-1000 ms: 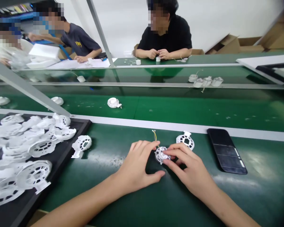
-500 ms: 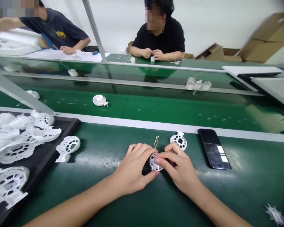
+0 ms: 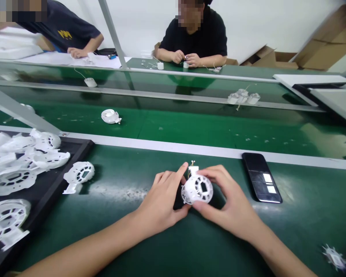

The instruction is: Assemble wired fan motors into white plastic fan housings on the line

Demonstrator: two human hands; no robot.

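A round white plastic fan housing [image 3: 198, 188] with slotted openings and short yellow wires at its top stands on edge on the green table [image 3: 150, 246], held between both hands. My left hand [image 3: 161, 200] grips its left rim with thumb below and forefinger raised along the side. My right hand [image 3: 225, 202] wraps round its right side, fingers curled over the top and thumb underneath.
A black phone [image 3: 261, 177] lies right of my hands. One white housing [image 3: 78, 175] lies beside a black tray [image 3: 60, 179] piled with several more. A conveyor belt [image 3: 219, 130] carries white parts [image 3: 111, 116]. Two people work at the far table. A small white impeller [image 3: 334, 258] lies bottom right.
The second housing that lay to the right of my hands is now on the part I hold, and both hands grip the joined piece upright. The camera view shifted slightly right.
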